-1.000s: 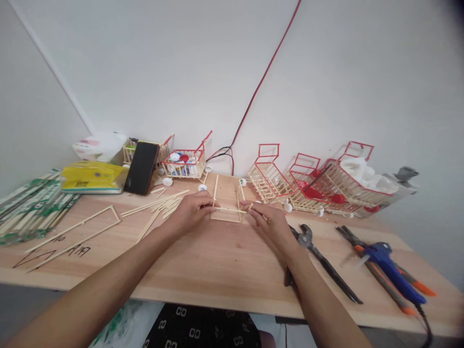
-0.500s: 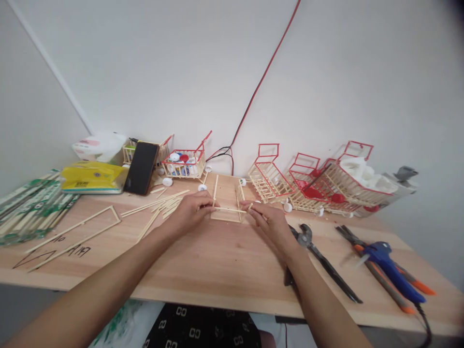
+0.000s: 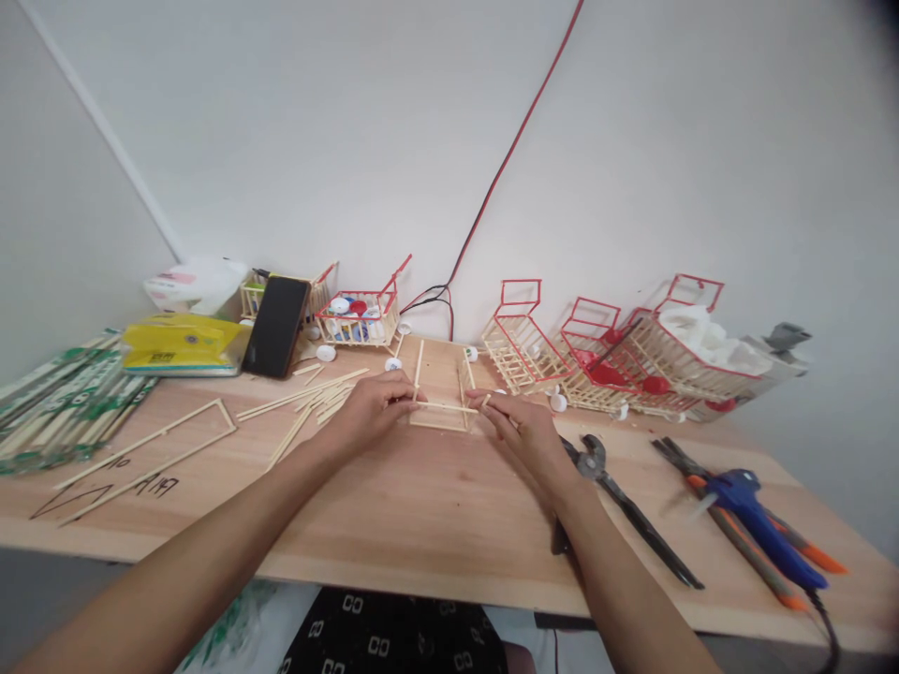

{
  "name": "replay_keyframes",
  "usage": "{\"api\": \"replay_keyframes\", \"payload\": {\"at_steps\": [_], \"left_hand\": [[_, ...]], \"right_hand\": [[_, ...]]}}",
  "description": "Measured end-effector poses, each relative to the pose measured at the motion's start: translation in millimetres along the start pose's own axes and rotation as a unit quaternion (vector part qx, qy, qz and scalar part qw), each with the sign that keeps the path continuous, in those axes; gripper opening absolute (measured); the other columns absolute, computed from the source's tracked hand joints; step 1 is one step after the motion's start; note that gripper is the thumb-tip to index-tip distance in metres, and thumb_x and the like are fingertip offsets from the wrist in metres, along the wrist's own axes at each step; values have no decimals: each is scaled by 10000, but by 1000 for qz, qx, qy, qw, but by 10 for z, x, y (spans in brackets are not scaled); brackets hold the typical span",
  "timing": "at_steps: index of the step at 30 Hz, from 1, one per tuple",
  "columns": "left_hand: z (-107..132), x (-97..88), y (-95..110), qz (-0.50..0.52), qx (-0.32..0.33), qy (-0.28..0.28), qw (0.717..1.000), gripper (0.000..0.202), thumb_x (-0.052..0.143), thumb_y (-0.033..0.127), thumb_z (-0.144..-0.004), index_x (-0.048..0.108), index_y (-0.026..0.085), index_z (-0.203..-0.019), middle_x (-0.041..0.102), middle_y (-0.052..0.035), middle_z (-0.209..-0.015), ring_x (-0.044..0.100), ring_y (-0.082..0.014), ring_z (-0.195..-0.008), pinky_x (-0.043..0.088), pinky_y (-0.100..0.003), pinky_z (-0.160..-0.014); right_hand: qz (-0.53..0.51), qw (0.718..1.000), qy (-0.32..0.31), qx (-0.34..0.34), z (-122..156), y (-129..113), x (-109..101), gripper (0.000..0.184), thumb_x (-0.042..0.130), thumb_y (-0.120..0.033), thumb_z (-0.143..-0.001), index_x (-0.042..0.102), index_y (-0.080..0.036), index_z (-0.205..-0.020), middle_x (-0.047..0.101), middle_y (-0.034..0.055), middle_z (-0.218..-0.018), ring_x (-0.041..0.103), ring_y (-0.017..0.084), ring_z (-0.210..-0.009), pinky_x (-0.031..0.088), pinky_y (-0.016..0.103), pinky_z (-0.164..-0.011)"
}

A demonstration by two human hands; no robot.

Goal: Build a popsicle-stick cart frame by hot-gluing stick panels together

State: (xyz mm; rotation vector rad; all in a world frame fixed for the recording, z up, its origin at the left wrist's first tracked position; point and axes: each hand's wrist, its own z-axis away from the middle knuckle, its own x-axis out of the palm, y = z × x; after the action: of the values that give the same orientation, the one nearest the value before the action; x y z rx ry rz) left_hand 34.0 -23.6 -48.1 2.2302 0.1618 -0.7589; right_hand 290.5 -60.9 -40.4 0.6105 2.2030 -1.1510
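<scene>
Between my hands, at the middle of the wooden table, stands a small frame of pale wooden sticks point(image 3: 441, 428), open at the near side's top. A short crosswise stick point(image 3: 448, 407) spans it. My left hand point(image 3: 383, 401) pinches the left end of this stick where it meets the frame's left corner. At the opposite corner my right hand point(image 3: 507, 417) pinches the right end, with a short stick tip showing by its fingers. Fingertips hide the exact contact at both ends.
Loose sticks point(image 3: 330, 398), a three-sided stick frame point(image 3: 225, 417), a phone point(image 3: 277, 326) and a yellow packet point(image 3: 184, 344) are on the left. Small stick carts point(image 3: 523, 351) line the wall. Pliers point(image 3: 625, 505) and a blue glue gun point(image 3: 762, 524) lie on the right.
Hardly anything differs. Both hands keep their pinch on the crosswise stick, and the view has shifted very slightly.
</scene>
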Motion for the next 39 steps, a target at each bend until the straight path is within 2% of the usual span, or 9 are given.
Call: {"api": "replay_keyframes", "payload": {"at_steps": [8, 22, 28, 39], "left_hand": [[-4, -1, 2, 1, 6, 0, 1000, 166, 571, 227, -889, 713, 158, -839, 655, -47, -808, 583, -153, -777, 430, -257, -724], [-3, -1, -4, 2, 4, 1, 1000, 160, 576, 223, -881, 712, 156, -831, 665, -48, -827, 590, -154, -789, 429, -258, -724], [-3, 2, -7, 0, -2, 1, 1000, 150, 577, 209, -878, 709, 161, -827, 666, -41, -827, 594, -152, -781, 426, -255, -717], [-8, 6, -16, 6, 6, -2, 1000, 139, 580, 200, -880, 707, 158, -843, 653, -38, -819, 583, -146, -775, 424, -251, -711]], "right_hand": [[4, 1000, -3, -7, -4, 0, -5, 254, 491, -254, -934, 725, -248, -1032, 716, 52, -1125, 669, 213, -1052, 514, 387, -951], [6, 1000, 2, -8, -2, 9, 7, 262, 485, -254, -935, 731, -244, -1025, 716, 50, -1124, 672, 216, -1048, 516, 382, -949], [-4, 1000, 2, 3, 9, 11, 14, 271, 477, -285, -940, 731, -248, -1028, 711, 49, -1137, 682, 229, -1020, 574, 355, -827], [8, 1000, 3, -2, 5, 16, 10, 267, 480, -265, -935, 730, -246, -1030, 712, 47, -1136, 675, 225, -1040, 541, 380, -911]]}}
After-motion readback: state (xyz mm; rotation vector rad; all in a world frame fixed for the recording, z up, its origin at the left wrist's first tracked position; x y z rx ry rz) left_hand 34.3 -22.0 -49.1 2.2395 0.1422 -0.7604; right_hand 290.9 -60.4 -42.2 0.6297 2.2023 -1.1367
